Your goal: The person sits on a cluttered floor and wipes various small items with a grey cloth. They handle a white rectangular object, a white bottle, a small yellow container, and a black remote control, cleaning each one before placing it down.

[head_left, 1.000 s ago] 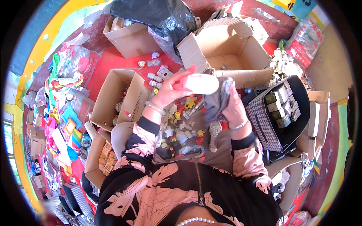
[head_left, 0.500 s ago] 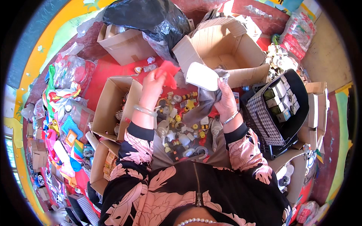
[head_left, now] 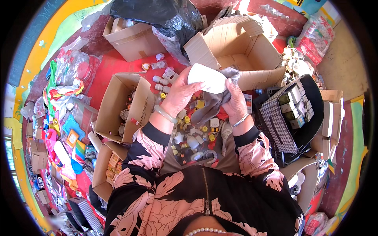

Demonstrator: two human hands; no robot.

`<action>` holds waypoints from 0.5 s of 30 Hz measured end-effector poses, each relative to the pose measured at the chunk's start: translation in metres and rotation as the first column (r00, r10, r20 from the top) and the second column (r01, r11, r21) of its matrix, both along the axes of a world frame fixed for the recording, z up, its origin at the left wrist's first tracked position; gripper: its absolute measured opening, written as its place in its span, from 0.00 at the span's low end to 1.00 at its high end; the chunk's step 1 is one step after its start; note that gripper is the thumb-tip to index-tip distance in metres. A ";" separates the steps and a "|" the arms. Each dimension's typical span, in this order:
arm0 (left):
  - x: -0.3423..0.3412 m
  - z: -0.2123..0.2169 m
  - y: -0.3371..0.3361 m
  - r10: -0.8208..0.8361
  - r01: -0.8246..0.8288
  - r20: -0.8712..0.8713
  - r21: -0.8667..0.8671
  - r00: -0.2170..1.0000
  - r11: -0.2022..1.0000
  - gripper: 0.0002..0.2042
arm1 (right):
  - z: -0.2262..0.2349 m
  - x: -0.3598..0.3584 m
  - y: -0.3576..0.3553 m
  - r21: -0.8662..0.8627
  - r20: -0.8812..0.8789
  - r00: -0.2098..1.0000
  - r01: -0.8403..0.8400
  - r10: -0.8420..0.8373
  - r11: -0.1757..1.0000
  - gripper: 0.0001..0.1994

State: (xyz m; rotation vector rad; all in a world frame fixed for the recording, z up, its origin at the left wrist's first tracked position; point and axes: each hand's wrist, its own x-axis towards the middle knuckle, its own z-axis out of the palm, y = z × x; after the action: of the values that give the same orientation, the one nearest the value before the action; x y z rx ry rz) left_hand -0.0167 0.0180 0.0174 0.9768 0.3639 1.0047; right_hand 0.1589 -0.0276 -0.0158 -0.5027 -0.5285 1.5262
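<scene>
A smooth white rounded object (head_left: pixel 205 78), its exact kind unclear, is held up between my two hands. My left hand (head_left: pixel 180 94) grips its left side, with the thumb across the front face. On the other side, my right hand (head_left: pixel 235 103) pinches the object's right edge together with a grey cloth (head_left: pixel 209 105), which hangs below it. Under my hands lies a spread of small parts, among them a white star-shaped piece (head_left: pixel 179 137) and several yellow and white fittings.
An open cardboard box (head_left: pixel 232 59) stands ahead, and another box (head_left: pixel 108 106) with mixed items is at left. At right is a black checked bin (head_left: pixel 277 129) holding small boxes. A black plastic bag (head_left: pixel 157 17) lies over a far box. Colourful goods pile up at far left.
The red cloth-like piece has left my left hand and is out of sight there. That hand has moved right and taken hold of the white object, which has tilted.
</scene>
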 end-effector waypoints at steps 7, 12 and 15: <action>-0.008 0.000 0.000 0.197 -0.175 -0.079 0.225 0.977 0.958 0.27 | 0.011 0.011 0.000 -0.174 -0.123 0.977 0.149 -0.172 0.973 0.26; 0.006 -0.009 -0.002 0.682 -0.204 -0.347 0.781 0.644 0.590 0.25 | 0.023 -0.005 -0.013 0.096 0.326 0.913 0.226 -0.245 0.969 0.27; 0.019 -0.024 -0.012 0.764 -0.042 -0.474 0.838 0.438 0.544 0.18 | 0.004 -0.021 -0.004 0.411 0.746 0.537 0.094 -0.394 0.907 0.22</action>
State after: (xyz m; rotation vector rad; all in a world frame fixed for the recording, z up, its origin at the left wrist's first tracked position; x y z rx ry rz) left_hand 0.0023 0.0059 -0.0068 2.2426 1.1432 1.1474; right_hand 0.1378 -0.0318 -0.0114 -0.9929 -1.3584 0.8066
